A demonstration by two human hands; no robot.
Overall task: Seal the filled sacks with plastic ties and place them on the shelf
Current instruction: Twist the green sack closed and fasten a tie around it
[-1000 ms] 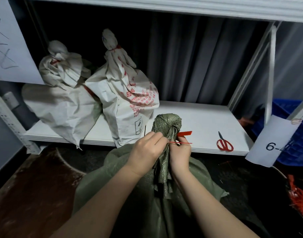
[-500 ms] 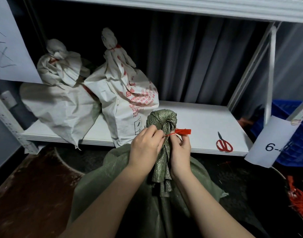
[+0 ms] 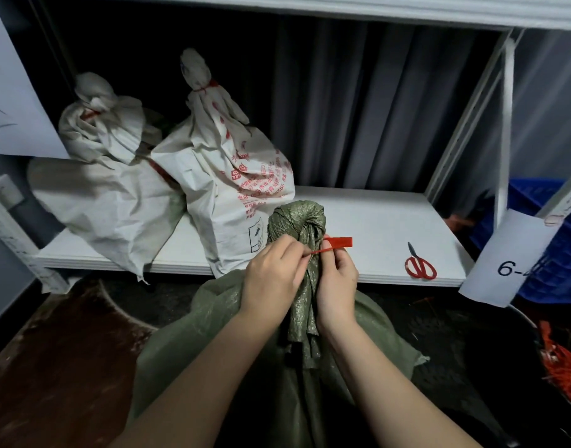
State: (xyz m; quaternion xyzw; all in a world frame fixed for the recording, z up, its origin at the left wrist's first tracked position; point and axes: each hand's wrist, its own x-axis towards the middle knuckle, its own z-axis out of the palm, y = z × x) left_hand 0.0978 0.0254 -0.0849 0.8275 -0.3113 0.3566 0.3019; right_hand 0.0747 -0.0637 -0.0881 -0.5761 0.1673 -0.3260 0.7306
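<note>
A green woven sack (image 3: 232,360) stands on the floor in front of the white shelf (image 3: 378,227), its neck twisted into a bunch (image 3: 297,221). A red plastic tie (image 3: 337,244) wraps the neck just below the bunch, its flat tag sticking out to the right. My left hand (image 3: 273,279) pinches the tie's thin strap at the neck. My right hand (image 3: 337,279) pinches the tie by its tag end and rests against the neck. Two white sacks (image 3: 96,176) (image 3: 232,182), each tied with red, stand on the shelf's left part.
Red-handled scissors (image 3: 420,265) lie on the shelf's right front. A paper label marked 6- (image 3: 507,263) hangs off the right upright. A blue crate (image 3: 556,240) sits behind it. A dark tub with several red ties (image 3: 559,367) is at the lower right.
The sack's neck and both hands rose a little, and the red tie went from a loose loop to lying tight round the neck. The head camera shifted slightly.
</note>
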